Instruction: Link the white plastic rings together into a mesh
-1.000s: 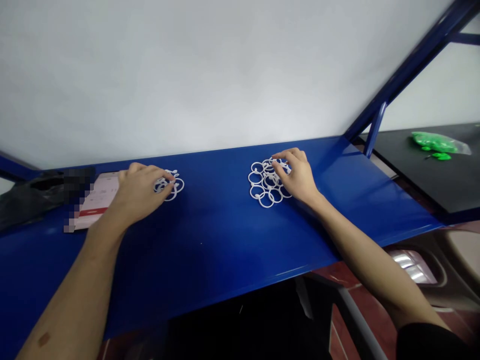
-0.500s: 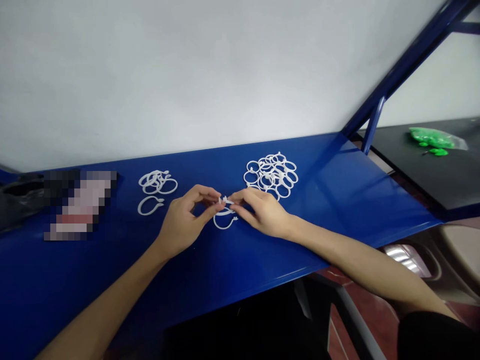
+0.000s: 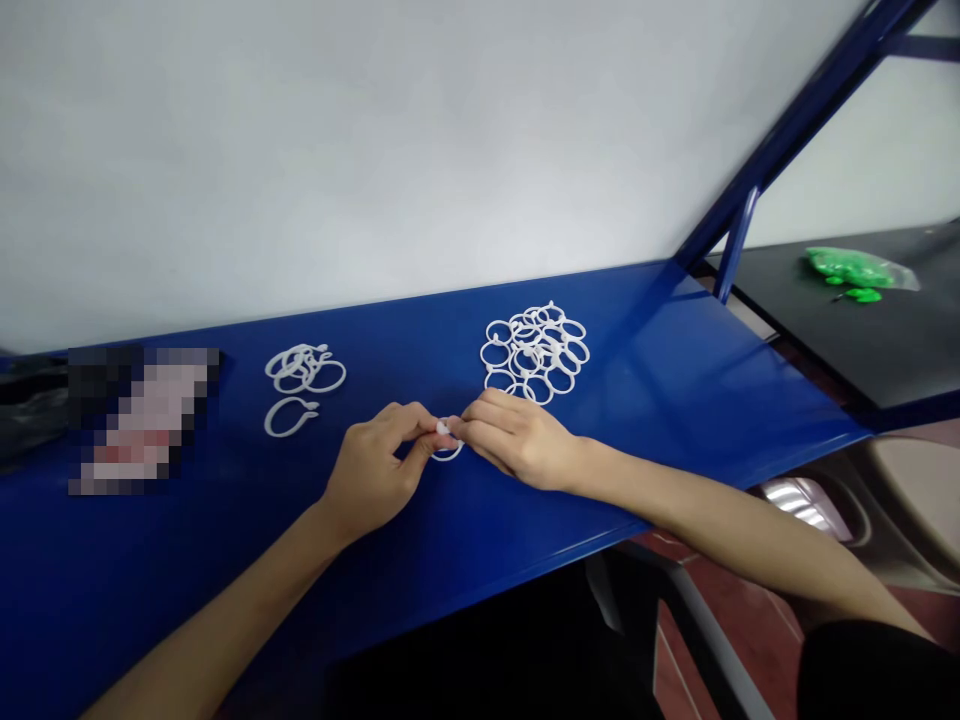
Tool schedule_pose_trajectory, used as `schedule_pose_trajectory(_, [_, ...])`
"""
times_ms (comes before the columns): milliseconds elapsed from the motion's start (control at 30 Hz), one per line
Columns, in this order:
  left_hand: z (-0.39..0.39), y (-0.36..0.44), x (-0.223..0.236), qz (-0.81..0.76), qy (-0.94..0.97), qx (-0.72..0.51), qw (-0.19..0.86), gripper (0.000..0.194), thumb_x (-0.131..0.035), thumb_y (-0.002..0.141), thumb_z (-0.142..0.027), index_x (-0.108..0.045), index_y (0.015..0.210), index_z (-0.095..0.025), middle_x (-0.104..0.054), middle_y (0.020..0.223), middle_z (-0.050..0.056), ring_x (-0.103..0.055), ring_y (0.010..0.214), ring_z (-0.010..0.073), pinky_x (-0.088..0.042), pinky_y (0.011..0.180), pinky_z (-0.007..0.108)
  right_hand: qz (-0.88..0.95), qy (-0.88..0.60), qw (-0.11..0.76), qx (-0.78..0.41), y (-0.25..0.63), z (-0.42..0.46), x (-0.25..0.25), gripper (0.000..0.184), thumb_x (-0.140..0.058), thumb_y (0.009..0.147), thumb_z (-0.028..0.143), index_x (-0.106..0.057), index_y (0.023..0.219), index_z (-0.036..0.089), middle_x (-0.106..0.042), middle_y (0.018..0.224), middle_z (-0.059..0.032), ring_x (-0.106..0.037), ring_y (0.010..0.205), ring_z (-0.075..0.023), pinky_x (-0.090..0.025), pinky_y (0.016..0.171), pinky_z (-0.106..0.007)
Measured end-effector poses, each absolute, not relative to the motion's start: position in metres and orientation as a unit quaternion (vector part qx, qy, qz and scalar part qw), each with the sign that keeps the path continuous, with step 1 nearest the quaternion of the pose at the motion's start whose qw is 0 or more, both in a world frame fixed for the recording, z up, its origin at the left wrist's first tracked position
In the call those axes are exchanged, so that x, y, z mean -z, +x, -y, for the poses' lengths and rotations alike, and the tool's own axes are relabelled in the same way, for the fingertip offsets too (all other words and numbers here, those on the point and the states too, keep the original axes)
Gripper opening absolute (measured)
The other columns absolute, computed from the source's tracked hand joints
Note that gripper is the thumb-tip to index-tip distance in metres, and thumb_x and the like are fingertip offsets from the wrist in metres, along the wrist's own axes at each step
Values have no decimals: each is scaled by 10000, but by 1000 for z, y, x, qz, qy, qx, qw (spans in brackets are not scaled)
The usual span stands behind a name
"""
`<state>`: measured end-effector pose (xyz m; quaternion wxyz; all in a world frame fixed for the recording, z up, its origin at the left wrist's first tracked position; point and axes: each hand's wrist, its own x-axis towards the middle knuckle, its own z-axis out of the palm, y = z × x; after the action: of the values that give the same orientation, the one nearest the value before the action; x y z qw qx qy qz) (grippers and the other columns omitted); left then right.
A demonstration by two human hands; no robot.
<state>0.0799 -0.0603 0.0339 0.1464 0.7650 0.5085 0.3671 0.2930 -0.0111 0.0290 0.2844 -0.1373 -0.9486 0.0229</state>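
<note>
My left hand (image 3: 382,462) and my right hand (image 3: 521,437) meet over the middle of the table, thumbs and fingertips pinched together. Between them is a white plastic ring (image 3: 448,456), which looks like a shower curtain ring. Its lower curve shows under the fingertips, while its ends are mostly covered by them. Just beyond my right hand lies a pile of white rings (image 3: 559,378), which look closed. To the left of my left hand is a small group of rings (image 3: 328,377), with one open ring (image 3: 276,418) apart in front.
The blue table (image 3: 480,520) runs along a pale wall (image 3: 420,150). A blurred-out packet (image 3: 150,420) and a black bag (image 3: 34,410) lie at the left. A blue frame post (image 3: 739,245) rises at the right, before a black tabletop (image 3: 840,340) with a green-filled bag (image 3: 855,268).
My fingertips have drawn closer together and lower on the ring, hiding its ends, which showed apart before. The whole view has shifted slightly.
</note>
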Motion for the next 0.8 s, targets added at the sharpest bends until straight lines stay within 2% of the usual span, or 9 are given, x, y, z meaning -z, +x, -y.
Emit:
schedule_pose_trajectory(133, [58,79,-35,-492,770,-374,158,211,-568,978,-344,-639,817,-228,-740,768,-33,-697,712,129,-511,675,232,953,-138,271,-1,292,7,-38,260,-407,1067,214,-645,1094,114,-676,910,-99,-571,805,-181,-507,732,-318])
schedule_pose_trajectory(233, [54,75,-32,-488,775,-371,156,205,-549,996,-403,-658,1020,-231,-762,950,8,-704,846,153,-537,748,261,940,-189,285,-20,300,-6,-50,269,-420,1067,262,-664,1094,150,-686,968,-99,-606,867,-187,-520,755,-326])
schedule_pose_trajectory(300, [50,72,-27,-487,791,-351,119,250,-538,1003,-411,-642,1139,-229,-748,1048,32,-681,947,182,-537,850,320,912,-260,317,-37,317,-22,-57,239,-463,1048,264,-678,1068,162,-686,1029,-106,-628,920,-193,-525,789,-334])
schedule_pose_trajectory(400, [43,68,-17,-493,817,-291,67,286,-536,1004,-391,-633,1205,-213,-714,1127,62,-632,1052,234,-483,985,435,847,-412,333,-45,358,-55,-60,174,-555,982,258,-709,994,178,-686,969,-81,-632,808,-181,-514,748,-336])
schedule_pose_trajectory(467, [40,65,-12,-494,830,-252,57,272,-538,1003,-378,-649,1193,-217,-704,1141,65,-615,1059,247,-464,985,461,812,-496,305,-45,388,-76,-58,143,-599,928,237,-730,946,182,-709,927,-73,-638,792,-190,-504,761,-350])
schedule_pose_trajectory(567, [37,62,-9,-490,840,-225,56,206,-539,1003,-341,-682,1102,-230,-711,1122,48,-602,1037,238,-459,932,442,781,-571,232,-102,421,-96,-54,143,-636,867,223,-748,947,182,-751,881,-64,-659,772,-196,-500,758,-348])
schedule_pose_trajectory(800, [36,56,-12,-493,839,-222,55,131,-568,980,-296,-681,968,-231,-720,1081,21,-596,999,228,-431,895,426,769,-609,118,-155,432,-99,-55,157,-650,847,251,-755,947,192,-778,911,-50,-695,764,-185,-521,751,-326])
